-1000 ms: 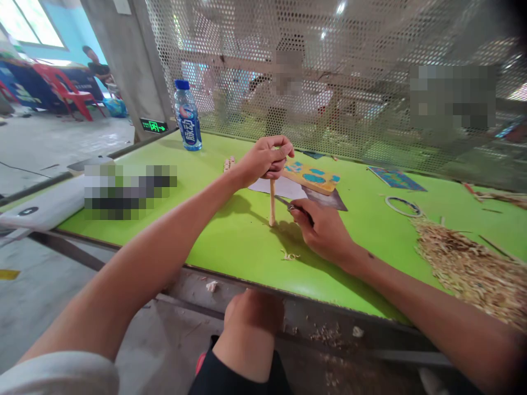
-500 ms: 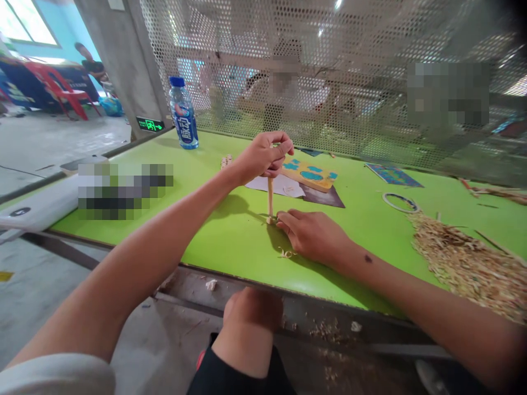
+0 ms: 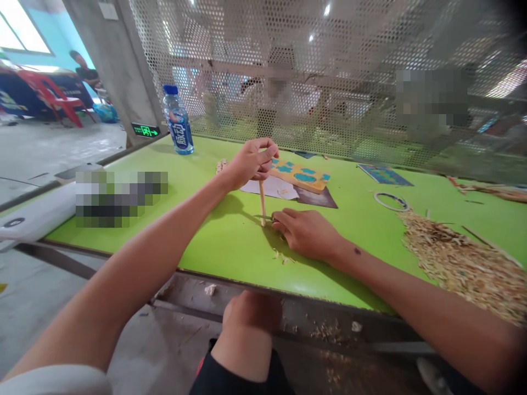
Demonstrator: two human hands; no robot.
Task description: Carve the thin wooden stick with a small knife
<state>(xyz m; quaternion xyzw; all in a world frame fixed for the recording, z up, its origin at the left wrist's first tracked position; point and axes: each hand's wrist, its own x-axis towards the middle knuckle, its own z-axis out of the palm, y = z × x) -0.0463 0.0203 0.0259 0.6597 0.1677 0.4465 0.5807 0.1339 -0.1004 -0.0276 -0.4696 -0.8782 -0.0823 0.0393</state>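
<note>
My left hand [image 3: 252, 162] is closed around the upper end of a thin wooden stick [image 3: 262, 198], which stands nearly upright with its lower tip at the green tabletop [image 3: 222, 249]. My right hand [image 3: 307, 230] lies low over the table, its fingers closed on a small knife [image 3: 265, 218]. Only the thin blade shows, crossing the stick just above its bottom end; the handle is hidden in the fingers. A few curled wood shavings [image 3: 283, 257] lie in front of my right hand.
Behind my hands lie white paper [image 3: 269, 188] and a yellow board with blue patches [image 3: 304, 174]. A drink bottle [image 3: 178, 120] stands back left. At right are a tape roll [image 3: 391, 201] and a large heap of shavings [image 3: 457, 258]. A perforated metal screen [image 3: 230, 82] borders the table's back.
The knife blade now shows across the stick near its lower end, where it was mostly hidden before. The view has shifted slightly, so everything sits a little further left.
</note>
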